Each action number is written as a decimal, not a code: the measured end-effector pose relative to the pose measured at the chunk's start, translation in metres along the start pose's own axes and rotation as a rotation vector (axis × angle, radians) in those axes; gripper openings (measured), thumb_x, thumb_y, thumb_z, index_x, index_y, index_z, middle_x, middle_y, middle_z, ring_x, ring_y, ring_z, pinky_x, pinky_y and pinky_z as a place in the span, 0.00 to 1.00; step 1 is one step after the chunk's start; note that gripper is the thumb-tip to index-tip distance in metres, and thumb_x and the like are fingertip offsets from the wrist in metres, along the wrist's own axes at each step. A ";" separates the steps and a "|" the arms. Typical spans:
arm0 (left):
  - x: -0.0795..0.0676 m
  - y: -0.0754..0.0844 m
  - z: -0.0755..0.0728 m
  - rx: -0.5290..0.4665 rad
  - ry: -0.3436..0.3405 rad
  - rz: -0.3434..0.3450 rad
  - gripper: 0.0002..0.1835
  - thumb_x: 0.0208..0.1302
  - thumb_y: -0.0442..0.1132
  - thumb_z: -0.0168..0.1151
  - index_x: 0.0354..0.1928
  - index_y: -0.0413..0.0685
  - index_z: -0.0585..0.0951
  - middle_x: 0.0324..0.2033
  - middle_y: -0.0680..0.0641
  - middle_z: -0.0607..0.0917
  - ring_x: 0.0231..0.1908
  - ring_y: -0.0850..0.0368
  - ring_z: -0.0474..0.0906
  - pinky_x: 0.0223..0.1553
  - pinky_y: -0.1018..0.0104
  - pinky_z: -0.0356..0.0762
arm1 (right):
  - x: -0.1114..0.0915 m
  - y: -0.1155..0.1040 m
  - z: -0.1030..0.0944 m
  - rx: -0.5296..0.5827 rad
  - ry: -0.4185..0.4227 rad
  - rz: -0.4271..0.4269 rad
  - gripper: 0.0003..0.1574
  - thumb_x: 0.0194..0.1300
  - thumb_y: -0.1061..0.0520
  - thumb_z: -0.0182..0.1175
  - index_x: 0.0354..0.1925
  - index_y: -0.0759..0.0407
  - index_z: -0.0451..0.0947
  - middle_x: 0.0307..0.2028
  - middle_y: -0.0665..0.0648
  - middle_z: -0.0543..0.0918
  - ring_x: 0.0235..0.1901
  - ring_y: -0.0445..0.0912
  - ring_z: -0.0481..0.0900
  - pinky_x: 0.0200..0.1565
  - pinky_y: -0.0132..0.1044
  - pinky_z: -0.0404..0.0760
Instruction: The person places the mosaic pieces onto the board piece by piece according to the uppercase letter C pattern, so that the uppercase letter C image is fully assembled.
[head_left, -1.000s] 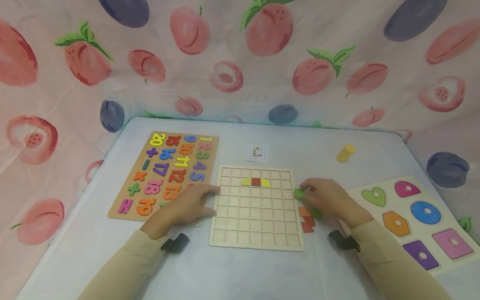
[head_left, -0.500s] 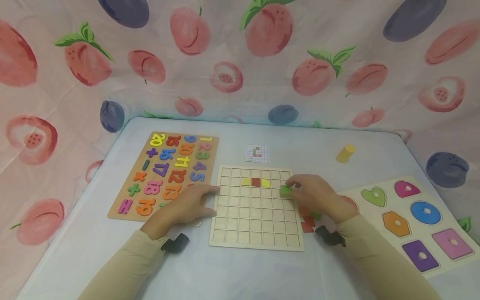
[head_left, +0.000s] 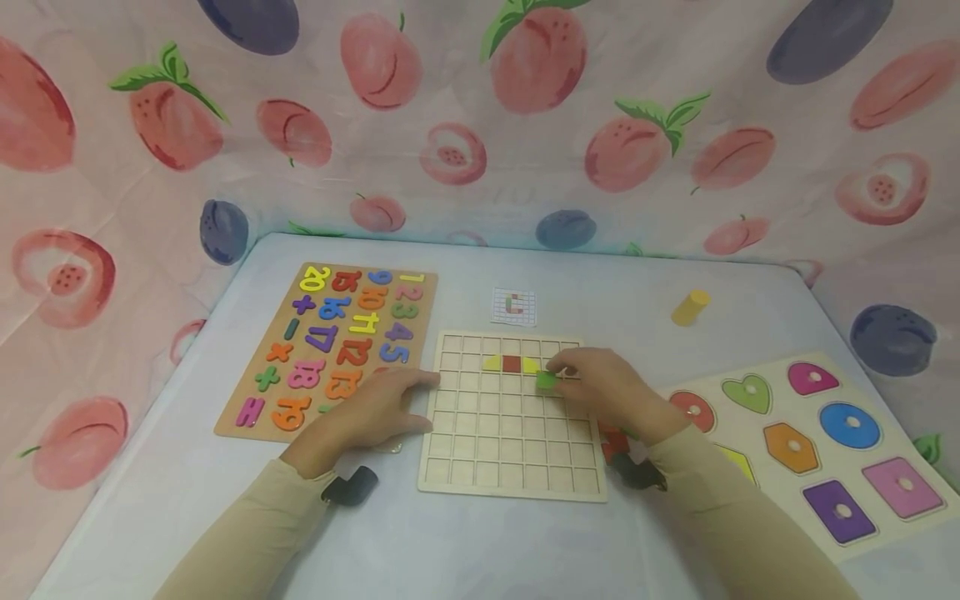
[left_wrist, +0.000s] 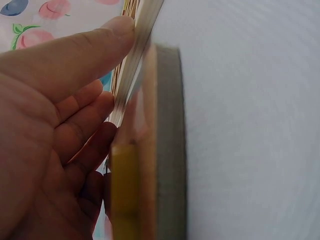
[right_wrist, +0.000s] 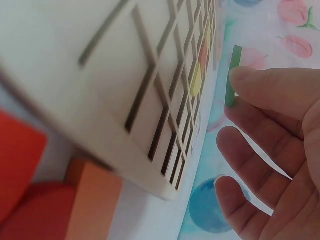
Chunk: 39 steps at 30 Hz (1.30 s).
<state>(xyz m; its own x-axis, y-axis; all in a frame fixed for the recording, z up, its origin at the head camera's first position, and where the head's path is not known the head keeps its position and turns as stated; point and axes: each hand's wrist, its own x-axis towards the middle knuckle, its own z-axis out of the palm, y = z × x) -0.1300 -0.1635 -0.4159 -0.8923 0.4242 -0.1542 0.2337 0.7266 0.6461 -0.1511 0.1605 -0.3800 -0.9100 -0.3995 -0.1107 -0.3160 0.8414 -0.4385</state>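
A pale wooden grid board lies at the middle of the table. In its second row from the top sit a red square tile and, on either side of it, a yellow curved tile. My right hand pinches a green square tile between thumb and index finger. The tile is over the board's right part, just below the right-hand yellow one. My left hand rests at the board's left edge, its thumb and fingertips touching the side, thumb and fingers spread apart.
A number board lies left, partly under my left hand. A small patterned card is beyond the grid. Red and orange tiles lie by its right edge. A shape puzzle and a yellow cylinder are at right.
My right hand has carried the green square tile leftward, from beside the board's right edge to over the grid near the yellow tile. The left hand has stayed in place.
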 end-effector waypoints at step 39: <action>0.000 -0.002 0.002 -0.003 0.002 -0.004 0.33 0.57 0.39 0.76 0.66 0.46 0.77 0.64 0.47 0.77 0.68 0.47 0.65 0.70 0.49 0.60 | 0.022 -0.030 0.018 -0.036 0.007 -0.116 0.12 0.64 0.58 0.63 0.46 0.56 0.85 0.44 0.52 0.87 0.41 0.47 0.80 0.48 0.45 0.80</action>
<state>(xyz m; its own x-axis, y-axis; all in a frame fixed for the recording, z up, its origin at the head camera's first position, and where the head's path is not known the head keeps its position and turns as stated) -0.1299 -0.1637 -0.4183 -0.8939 0.4203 -0.1555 0.2291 0.7268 0.6475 -0.1566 0.1204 -0.3850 -0.8686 -0.4926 -0.0545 -0.4288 0.8021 -0.4157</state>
